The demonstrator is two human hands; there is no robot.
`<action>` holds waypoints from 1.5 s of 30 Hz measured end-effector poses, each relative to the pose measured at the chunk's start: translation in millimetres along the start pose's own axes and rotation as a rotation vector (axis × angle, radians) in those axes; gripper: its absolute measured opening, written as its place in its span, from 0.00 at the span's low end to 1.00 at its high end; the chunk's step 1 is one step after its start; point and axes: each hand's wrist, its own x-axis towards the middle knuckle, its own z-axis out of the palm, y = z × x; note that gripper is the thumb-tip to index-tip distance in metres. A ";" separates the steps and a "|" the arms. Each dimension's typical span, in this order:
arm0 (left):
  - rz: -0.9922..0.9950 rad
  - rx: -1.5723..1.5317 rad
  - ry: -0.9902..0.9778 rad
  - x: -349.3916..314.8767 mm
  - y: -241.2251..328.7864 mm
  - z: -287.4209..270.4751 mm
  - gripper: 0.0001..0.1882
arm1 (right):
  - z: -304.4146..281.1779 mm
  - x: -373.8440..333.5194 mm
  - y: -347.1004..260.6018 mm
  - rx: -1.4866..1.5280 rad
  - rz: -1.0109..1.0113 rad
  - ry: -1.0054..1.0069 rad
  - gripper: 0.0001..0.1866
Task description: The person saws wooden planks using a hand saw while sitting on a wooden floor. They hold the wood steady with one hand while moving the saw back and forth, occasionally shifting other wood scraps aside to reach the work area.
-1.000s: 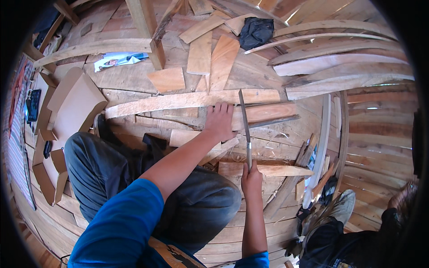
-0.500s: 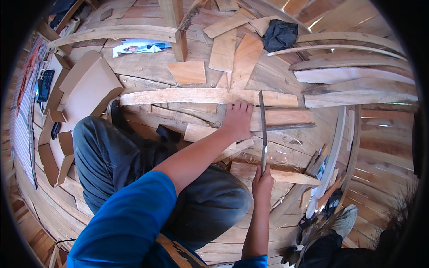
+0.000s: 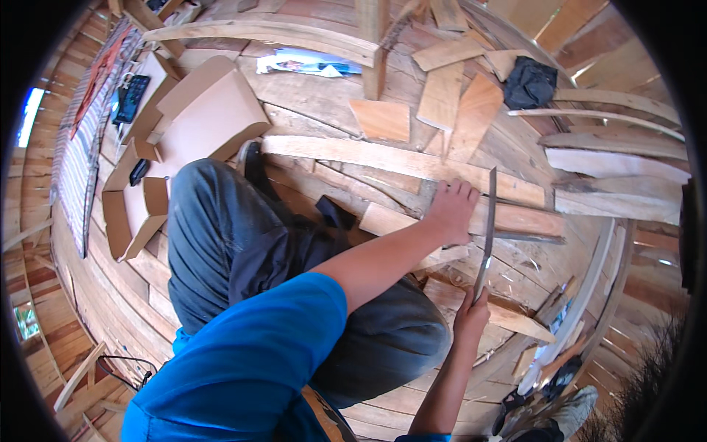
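Note:
My left hand (image 3: 451, 214) presses down on a short wooden board (image 3: 526, 219), its fingers curled over the far edge close to a long curved plank (image 3: 353, 152). In my right hand (image 3: 471, 313) is a long, narrow-bladed knife (image 3: 489, 228), closed about the handle, which the hand mostly hides. The blade points away from me and crosses above the board, just right of my left hand. Whether its edge touches the wood I cannot tell. A pale wood piece (image 3: 519, 323) lies beside my right hand, under the blade's handle end.
Wood offcuts (image 3: 442, 96) and a black plastic bag (image 3: 529, 82) lie beyond the plank. Curved planks (image 3: 618, 163) are stacked at right. An open cardboard box (image 3: 213, 110) is at left. Another person's shoe (image 3: 574, 412) shows at lower right, and a wooden post (image 3: 372, 59) stands behind.
The view has turned, so the whole scene sits further right and tilted. My left hand stays on the board and my right hand still grips the knife, with little visible movement between them.

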 end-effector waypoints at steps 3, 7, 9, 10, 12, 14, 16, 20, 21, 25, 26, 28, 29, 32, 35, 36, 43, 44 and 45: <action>-0.049 -0.021 -0.029 4.6 -0.2 -2.7 0.47 | 0.1 12.2 -9.7 -0.007 0.043 -0.034 0.09; -0.078 -0.064 -0.007 4.6 -9.4 -1.4 0.46 | -23.1 -26.6 -7.6 -0.014 0.079 -0.112 0.08; -0.034 -0.036 0.047 1.1 -8.2 4.9 0.46 | -25.2 -37.3 -2.8 -0.010 0.128 -0.119 0.08; -0.014 -0.020 0.074 -0.5 -7.9 7.3 0.46 | -25.7 -40.8 -2.1 -0.007 0.151 -0.124 0.09; -0.012 -0.018 0.033 0.1 -5.9 6.3 0.46 | -22.6 -24.1 -17.9 -0.028 0.101 -0.091 0.09; -0.031 -0.018 -0.010 4.1 -2.7 1.6 0.46 | -13.1 1.5 -15.2 -0.020 -0.008 -0.024 0.09; -0.066 -0.026 -0.065 8.3 -1.0 -2.0 0.46 | -2.1 19.6 -3.6 -0.018 -0.026 -0.029 0.09; -0.068 -0.023 -0.007 7.7 -7.1 1.7 0.47 | -22.6 0.0 -18.1 -0.006 0.020 -0.093 0.09; -0.063 -0.017 0.006 6.5 -7.4 3.7 0.47 | -30.1 -12.5 -17.4 -0.018 0.091 -0.142 0.09; -0.026 0.015 0.007 1.7 -4.4 4.3 0.47 | -33.8 -30.9 -17.0 -0.008 0.134 -0.131 0.09; -0.025 0.020 0.000 2.3 -3.1 3.3 0.47 | -29.0 -22.3 -17.2 -0.005 0.094 -0.092 0.09; -0.029 0.029 -0.012 4.2 -0.3 2.4 0.47 | -16.2 1.5 -11.6 -0.001 0.037 -0.053 0.10; -0.047 0.020 -0.023 5.4 -2.4 1.3 0.47 | -3.1 17.4 -6.8 0.008 0.016 -0.054 0.10; -0.083 -0.002 -0.058 8.0 -5.8 0.0 0.47 | -8.1 18.3 -14.4 -0.001 0.027 -0.097 0.10; -0.066 -0.016 -0.055 8.6 -6.0 -3.7 0.47 | -32.1 -19.4 -14.3 -0.032 0.134 -0.147 0.12; -0.057 -0.011 -0.035 6.9 -5.8 -1.0 0.48 | -37.3 -30.3 -12.3 -0.042 0.180 -0.171 0.14; -0.052 -0.001 -0.069 9.0 -4.5 1.5 0.48 | -13.2 7.7 -11.5 0.036 0.006 -0.046 0.11; -0.069 -0.001 -0.056 10.7 -5.9 2.5 0.48 | -5.3 19.6 -9.0 0.044 -0.004 -0.047 0.10; -0.085 -0.002 -0.043 12.3 -7.1 3.7 0.48 | -1.1 25.0 -6.7 0.052 -0.014 -0.049 0.10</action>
